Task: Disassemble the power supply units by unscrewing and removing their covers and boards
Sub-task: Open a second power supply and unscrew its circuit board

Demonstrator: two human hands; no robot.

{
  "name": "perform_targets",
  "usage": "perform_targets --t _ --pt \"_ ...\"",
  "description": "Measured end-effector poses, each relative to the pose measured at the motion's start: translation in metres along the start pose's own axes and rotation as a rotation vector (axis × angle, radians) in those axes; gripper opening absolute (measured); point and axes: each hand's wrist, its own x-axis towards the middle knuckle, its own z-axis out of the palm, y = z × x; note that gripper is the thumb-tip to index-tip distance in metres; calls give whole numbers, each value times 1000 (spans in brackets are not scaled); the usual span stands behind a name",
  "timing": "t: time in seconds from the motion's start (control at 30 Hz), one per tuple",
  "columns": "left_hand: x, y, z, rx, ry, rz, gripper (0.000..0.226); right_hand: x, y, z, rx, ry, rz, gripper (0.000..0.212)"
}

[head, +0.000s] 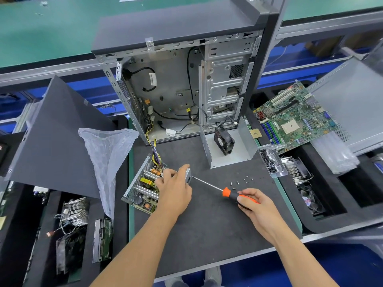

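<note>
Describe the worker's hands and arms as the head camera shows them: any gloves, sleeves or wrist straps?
Both are bare. The left hand and right hand wear no gloves, rings or watch. Both forearms are uncovered to the bottom edge of the frame, with no sleeve, wrist strap or cable showing.

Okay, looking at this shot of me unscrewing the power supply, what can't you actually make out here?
All in the head view:
- The screw under the screwdriver tip: too small, and the left hand covers the power supply side there.
- The board's right part: hidden under the left hand.
- How many loose screws lie on the mat: too small to count.
- The screwdriver handle's end: wrapped by the right hand.
- Left bin contents: dark and blurred.
</note>
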Motion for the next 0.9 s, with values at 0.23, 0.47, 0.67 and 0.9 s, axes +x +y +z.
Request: perform_targets --t 0.23,0.47,0.67,0.9 --pt "3 2 -2 94 -14 32 55 -1 -6 -13 56 44 6 17" --pt "12 28 -15 627 168 331 27 -2 -2 -22 106 67 7 26" --pt "29 39 -20 838 -126 412 24 -5 3 -22 148 70 -1 31" --pt "31 44 -21 936 -201 552 21 -6 5 -25 171 72 -6 21"
